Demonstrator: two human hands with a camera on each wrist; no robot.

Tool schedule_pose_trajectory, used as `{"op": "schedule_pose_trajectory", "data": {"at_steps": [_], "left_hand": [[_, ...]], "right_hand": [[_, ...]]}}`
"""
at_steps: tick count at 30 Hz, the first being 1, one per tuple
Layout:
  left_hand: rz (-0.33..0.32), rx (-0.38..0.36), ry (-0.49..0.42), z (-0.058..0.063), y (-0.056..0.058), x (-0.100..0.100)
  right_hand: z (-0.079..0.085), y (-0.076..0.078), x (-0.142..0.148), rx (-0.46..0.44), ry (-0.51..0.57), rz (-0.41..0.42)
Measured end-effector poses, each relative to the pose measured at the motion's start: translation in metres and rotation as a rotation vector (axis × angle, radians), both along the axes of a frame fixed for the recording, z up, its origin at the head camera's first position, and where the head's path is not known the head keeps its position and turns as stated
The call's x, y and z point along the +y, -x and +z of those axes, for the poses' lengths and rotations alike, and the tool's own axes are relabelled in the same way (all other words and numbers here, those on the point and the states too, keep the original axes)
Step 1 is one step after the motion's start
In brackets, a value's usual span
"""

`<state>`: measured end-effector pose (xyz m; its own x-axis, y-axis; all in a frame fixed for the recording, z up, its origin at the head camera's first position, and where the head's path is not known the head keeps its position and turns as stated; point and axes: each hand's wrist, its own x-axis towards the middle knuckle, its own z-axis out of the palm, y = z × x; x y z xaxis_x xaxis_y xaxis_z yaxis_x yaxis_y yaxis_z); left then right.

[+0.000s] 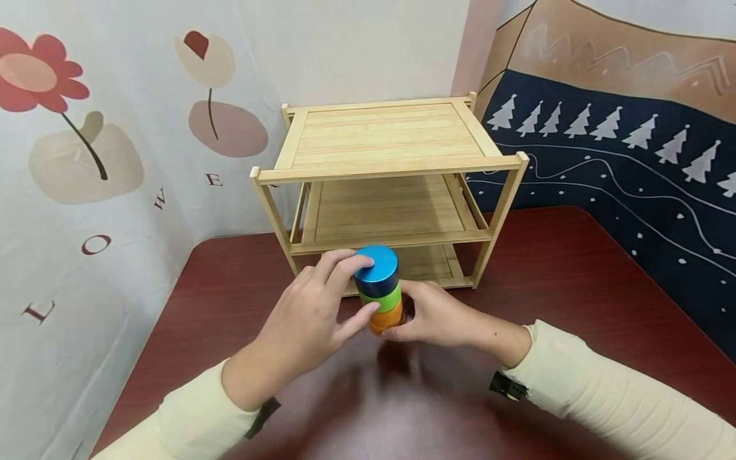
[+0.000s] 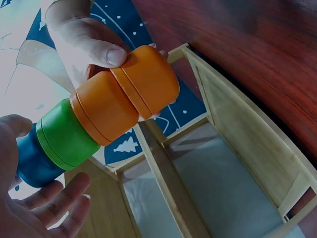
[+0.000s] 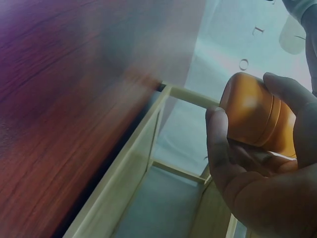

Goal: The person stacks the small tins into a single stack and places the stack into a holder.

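Note:
Both hands hold a stack of round jars (image 1: 390, 299) up over the table, slightly tilted. Its top jar is blue (image 1: 376, 263), with a shiny flat end; below come a green section (image 2: 67, 134) and orange sections (image 2: 151, 82). The left hand (image 1: 305, 313) holds the blue end, with a fingertip on its top and the thumb beside the lower green part. Its other fingers spread out below, away from the jars, in the left wrist view. At the bottom, the right hand (image 1: 443, 315) pinches the orange jar (image 3: 250, 106) between thumb and fingers.
A three-tier wooden shelf (image 1: 391, 134) stands on the dark red table (image 1: 552, 268) just behind the hands. Printed cloths hang around it, white with flowers (image 1: 138, 76) on the left and dark blue with trees (image 1: 609, 166) on the right.

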<state>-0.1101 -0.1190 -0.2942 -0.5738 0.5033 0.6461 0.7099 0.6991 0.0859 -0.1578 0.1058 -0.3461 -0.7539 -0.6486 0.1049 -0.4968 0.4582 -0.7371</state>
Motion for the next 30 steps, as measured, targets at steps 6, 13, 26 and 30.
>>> {"op": "schedule_pose_trajectory", "data": {"at_steps": [6, 13, 26, 30], "left_hand": [[-0.038, 0.004, -0.044, 0.006, 0.002, -0.003], [-0.058, 0.038, -0.06, 0.012, 0.004, -0.004], [-0.104, 0.046, -0.057, 0.03, 0.007, 0.002], [-0.115, 0.046, -0.045, 0.035, 0.007, 0.004]], "right_hand": [[0.006, -0.002, -0.003, 0.027, 0.033, -0.016], [0.012, -0.006, -0.004, 0.003, 0.065, -0.039], [0.035, -0.008, 0.007, 0.053, 0.048, -0.053], [0.04, -0.009, 0.008, 0.058, 0.052, -0.041]]}}
